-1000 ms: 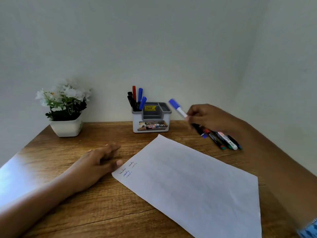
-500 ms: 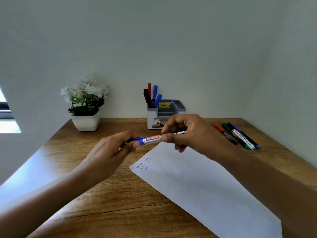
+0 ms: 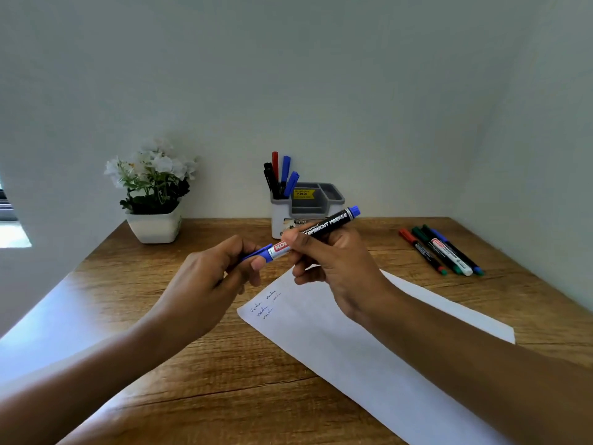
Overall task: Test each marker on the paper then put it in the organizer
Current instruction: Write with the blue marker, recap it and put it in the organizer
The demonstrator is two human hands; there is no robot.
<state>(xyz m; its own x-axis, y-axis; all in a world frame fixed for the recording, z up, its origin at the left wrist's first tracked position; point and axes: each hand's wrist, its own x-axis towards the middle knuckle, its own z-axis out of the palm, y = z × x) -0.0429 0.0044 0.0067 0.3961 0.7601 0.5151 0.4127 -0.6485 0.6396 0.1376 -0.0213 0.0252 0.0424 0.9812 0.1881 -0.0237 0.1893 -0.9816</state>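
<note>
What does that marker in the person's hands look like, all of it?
The marker has a black barrel with white PERMANENT MARKER lettering, a red-and-white label, a blue end plug and a blue cap. It looks plastic. It is held above the table, tilted, plug end higher. The right hand grips the barrel; the left hand pinches the cap.

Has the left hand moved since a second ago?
Yes. The left hand lifted off the table beside the written corner of the paper and now pinches the cap of the blue marker above it.
</note>
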